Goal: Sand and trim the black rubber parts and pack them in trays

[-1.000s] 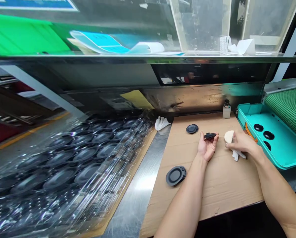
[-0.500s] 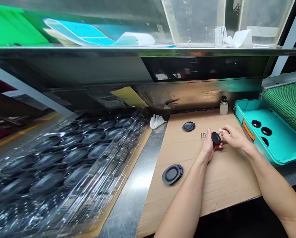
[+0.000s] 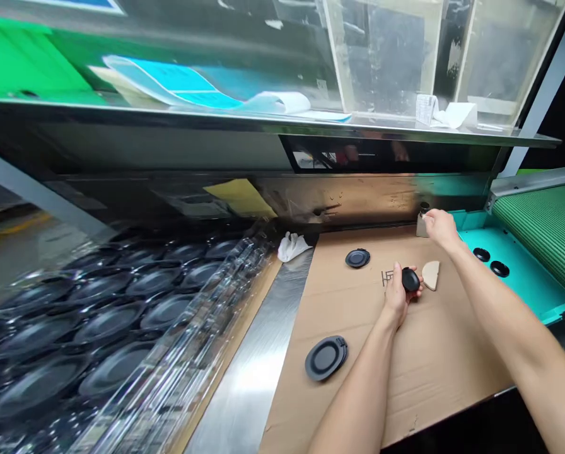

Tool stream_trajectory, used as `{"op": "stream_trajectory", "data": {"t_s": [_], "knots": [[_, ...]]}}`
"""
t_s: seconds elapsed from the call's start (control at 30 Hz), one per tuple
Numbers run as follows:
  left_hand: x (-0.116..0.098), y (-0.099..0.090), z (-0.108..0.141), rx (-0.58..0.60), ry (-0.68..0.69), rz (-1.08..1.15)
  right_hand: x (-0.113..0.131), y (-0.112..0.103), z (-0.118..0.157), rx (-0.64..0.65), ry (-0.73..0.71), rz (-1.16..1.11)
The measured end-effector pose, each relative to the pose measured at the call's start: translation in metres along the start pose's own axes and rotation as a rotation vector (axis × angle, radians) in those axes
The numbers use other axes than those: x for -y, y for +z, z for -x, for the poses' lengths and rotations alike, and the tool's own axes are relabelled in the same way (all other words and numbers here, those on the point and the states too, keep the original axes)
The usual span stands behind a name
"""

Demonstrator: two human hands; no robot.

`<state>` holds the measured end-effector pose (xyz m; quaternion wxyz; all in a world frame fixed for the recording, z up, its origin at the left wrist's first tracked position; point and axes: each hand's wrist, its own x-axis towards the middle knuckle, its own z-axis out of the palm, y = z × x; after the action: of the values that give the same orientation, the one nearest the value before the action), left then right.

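My left hand [image 3: 398, 291] is shut on a round black lid-like part [image 3: 410, 279], cradling it in the palm and fingers above the middle of the cardboard sheet [image 3: 434, 353]. My right hand [image 3: 441, 229] reaches to the back of the sheet, with its fingertips against a small bottle with a dark cap [image 3: 422, 224]. The fingers hide much of the bottle. A cream wedge-shaped sponge [image 3: 431, 275] lies on the cardboard just right of the black part, touching neither hand. Two more black discs, one a small stack [image 3: 326, 358] and one single [image 3: 357, 258], rest on the sheet.
A teal tray holding black discs [image 3: 523, 265] sits right, before a green ribbed belt [image 3: 542, 233]. Left of the steel strip [image 3: 254, 366], clear plastic trays of black discs [image 3: 107, 321] lie stacked. A white cloth [image 3: 292, 246] lies behind; a shelf runs overhead.
My right hand has left the black part and moved back to the bottle, and the sponge now lies on the cardboard. My left hand still holds the black part. The view has tilted slightly.
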<state>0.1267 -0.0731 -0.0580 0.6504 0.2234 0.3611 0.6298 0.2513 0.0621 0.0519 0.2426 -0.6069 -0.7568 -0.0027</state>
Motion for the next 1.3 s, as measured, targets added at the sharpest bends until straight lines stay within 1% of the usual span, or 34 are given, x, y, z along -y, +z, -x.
{"op": "stream_trajectory", "data": {"t_s": [0.1,0.13,0.2,0.27,0.37,0.53,0.7,0.9,1.1,1.2,1.23,1.3], "knots": [[-0.001,-0.002,-0.003,0.018,-0.034,0.069,-0.01,-0.014,-0.056,0.084,0.037,0.148],[-0.001,-0.003,-0.005,0.024,-0.045,0.096,-0.012,-0.017,-0.07,0.109,0.025,0.179],[-0.003,-0.003,-0.008,0.032,-0.069,0.153,-0.014,-0.018,-0.088,0.164,-0.025,0.227],[-0.005,-0.002,-0.01,0.039,-0.093,0.203,-0.014,-0.016,-0.097,0.227,-0.072,0.276],[-0.007,-0.001,-0.013,0.046,-0.12,0.244,-0.015,-0.013,-0.104,0.299,-0.11,0.332],[-0.007,-0.001,-0.015,0.07,-0.122,0.253,-0.015,-0.017,-0.111,0.354,-0.121,0.366],[-0.008,0.0,-0.015,0.058,-0.126,0.239,-0.013,-0.017,-0.112,0.381,-0.12,0.362],[-0.008,-0.001,-0.013,0.068,-0.124,0.242,-0.009,-0.01,-0.108,0.366,-0.115,0.35],[-0.01,-0.002,-0.014,0.059,-0.117,0.246,-0.003,-0.018,-0.101,0.313,-0.095,0.314],[-0.016,-0.003,-0.014,0.049,-0.113,0.237,0.005,-0.023,-0.083,0.235,-0.085,0.275],[-0.018,-0.003,-0.014,0.045,-0.108,0.232,0.009,-0.023,-0.072,0.188,-0.09,0.229],[-0.021,-0.006,-0.014,0.036,-0.097,0.222,0.017,-0.02,-0.04,0.106,-0.141,0.049]]}}
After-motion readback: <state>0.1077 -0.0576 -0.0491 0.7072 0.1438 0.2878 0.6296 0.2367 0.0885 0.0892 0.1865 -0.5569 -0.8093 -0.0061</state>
